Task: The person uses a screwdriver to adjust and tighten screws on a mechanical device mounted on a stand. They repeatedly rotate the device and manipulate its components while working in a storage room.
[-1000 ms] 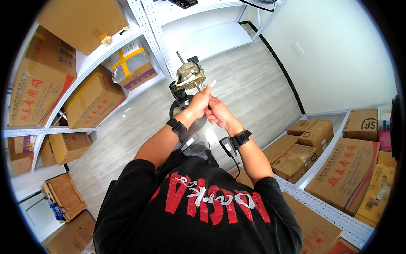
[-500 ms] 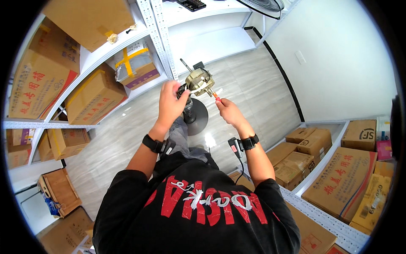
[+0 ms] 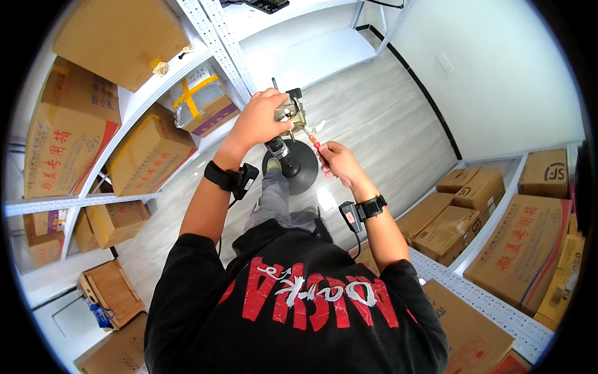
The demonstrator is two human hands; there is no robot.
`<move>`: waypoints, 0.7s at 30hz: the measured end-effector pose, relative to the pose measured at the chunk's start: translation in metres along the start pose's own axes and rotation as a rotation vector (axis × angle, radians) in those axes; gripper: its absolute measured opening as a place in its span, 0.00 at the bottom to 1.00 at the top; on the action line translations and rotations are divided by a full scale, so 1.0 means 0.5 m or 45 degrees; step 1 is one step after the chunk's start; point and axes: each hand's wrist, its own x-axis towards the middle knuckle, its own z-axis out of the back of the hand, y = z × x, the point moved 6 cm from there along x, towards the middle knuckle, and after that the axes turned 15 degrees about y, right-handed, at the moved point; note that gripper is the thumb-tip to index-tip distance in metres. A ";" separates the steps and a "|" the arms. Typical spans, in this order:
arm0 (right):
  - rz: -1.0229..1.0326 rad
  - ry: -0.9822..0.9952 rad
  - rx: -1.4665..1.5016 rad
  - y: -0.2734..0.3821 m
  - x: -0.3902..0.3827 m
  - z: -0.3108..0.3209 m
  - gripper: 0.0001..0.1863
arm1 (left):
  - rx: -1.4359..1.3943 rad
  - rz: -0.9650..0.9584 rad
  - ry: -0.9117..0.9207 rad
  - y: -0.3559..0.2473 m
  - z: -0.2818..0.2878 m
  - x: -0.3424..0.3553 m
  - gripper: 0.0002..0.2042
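A metal fan motor (image 3: 299, 121) with a shaft sticking out at its far end sits on top of a stand with a round dark base (image 3: 305, 179). From its left side, my left hand (image 3: 254, 118) wraps around the housing, thumb near and fingers across the top. My right hand (image 3: 341, 162) is closed on a screwdriver (image 3: 316, 143) with a red and orange handle. The tool's tip end reaches the near right side of the motor; whether it sits in a screw is too small to tell. A white piece, perhaps a wire or connector, shows beside the tip.
Shelving with cardboard boxes (image 3: 152, 149) rises on the left, and another shelf with boxes (image 3: 517, 249) runs along the right. A white shelf (image 3: 317, 65) stands beyond the motor. My leg (image 3: 272, 196) is close to the base. A wooden case (image 3: 112, 293) lies lower left.
My left hand has moved from the motor's near left edge onto its housing and now grips it. My right hand still holds the screwdriver at the motor. The head view has shifted slightly.
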 end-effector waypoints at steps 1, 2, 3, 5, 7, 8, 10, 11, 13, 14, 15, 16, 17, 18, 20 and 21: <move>-0.012 0.023 0.092 0.000 -0.005 -0.021 0.13 | -0.036 -0.032 0.030 0.000 0.001 0.000 0.29; -0.031 0.065 0.180 0.004 -0.011 -0.042 0.13 | -0.072 -0.064 0.061 0.000 0.001 0.001 0.29; -0.049 0.100 0.266 0.011 -0.019 -0.059 0.12 | -0.077 -0.114 0.085 -0.002 -0.002 0.006 0.29; -0.036 0.126 0.440 0.001 -0.014 -0.080 0.12 | -0.143 -0.162 0.161 -0.001 0.002 0.013 0.29; 0.001 0.133 0.566 -0.013 -0.006 -0.083 0.13 | -0.164 -0.216 0.230 0.008 0.001 0.014 0.29; 0.022 0.135 0.629 -0.019 -0.004 -0.081 0.13 | -0.196 -0.192 0.272 0.013 0.000 0.014 0.29; -0.023 0.203 0.744 -0.033 0.001 -0.091 0.15 | -0.254 -0.123 0.350 0.022 0.001 0.012 0.29; -0.059 0.213 0.779 -0.042 0.006 -0.100 0.16 | -0.249 -0.187 0.311 0.023 0.002 0.010 0.30; -0.076 0.260 0.794 -0.054 0.013 -0.105 0.19 | -0.249 -0.098 0.336 0.016 0.002 0.012 0.30; -0.027 0.211 0.719 -0.055 0.018 -0.108 0.19 | -0.247 -0.050 0.346 0.013 0.005 0.011 0.30; 0.019 0.152 0.642 -0.051 0.021 -0.112 0.19 | -0.242 -0.042 0.371 0.011 0.002 0.014 0.30; 0.061 0.094 0.563 -0.046 0.023 -0.114 0.19 | -0.230 -0.015 0.395 0.009 0.001 0.016 0.30; 0.051 0.046 0.455 -0.048 0.022 -0.112 0.19 | -0.216 0.013 0.418 0.005 0.001 0.017 0.31; 0.118 -0.055 0.231 -0.050 0.026 -0.100 0.19 | -0.203 0.042 0.436 0.001 0.002 0.018 0.31; 0.241 -0.258 -0.220 -0.055 0.033 -0.084 0.19 | -0.216 0.019 0.448 -0.004 0.004 0.018 0.31; 0.276 -0.336 -0.326 -0.048 0.027 -0.084 0.18 | -0.213 0.006 0.445 -0.002 0.005 0.017 0.31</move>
